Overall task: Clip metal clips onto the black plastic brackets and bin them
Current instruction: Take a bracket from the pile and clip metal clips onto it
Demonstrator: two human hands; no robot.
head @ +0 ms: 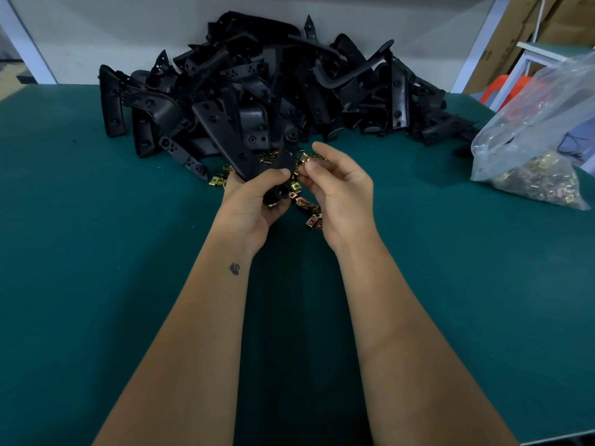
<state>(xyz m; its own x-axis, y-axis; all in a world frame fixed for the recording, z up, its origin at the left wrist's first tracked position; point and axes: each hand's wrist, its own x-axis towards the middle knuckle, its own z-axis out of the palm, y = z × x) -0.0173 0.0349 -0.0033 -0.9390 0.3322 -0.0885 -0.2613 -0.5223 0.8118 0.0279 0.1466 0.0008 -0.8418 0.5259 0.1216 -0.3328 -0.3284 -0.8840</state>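
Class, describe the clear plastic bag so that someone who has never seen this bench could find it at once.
Start at the big heap of black brackets at the back of the green table, then look to the table's right edge. There a clear plastic bag slumps, its bottom full of brass-coloured clips. It is the only see-through thing on the table.

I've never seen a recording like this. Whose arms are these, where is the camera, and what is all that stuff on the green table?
No machine here: a person wears a camera on the head, looking down at their own bare arms. The left hand grips a black plastic bracket; the right hand pinches a small metal clip beside it. On the green table lie a pile of brackets, loose clips under the hands, and a clear bag of clips at the right.
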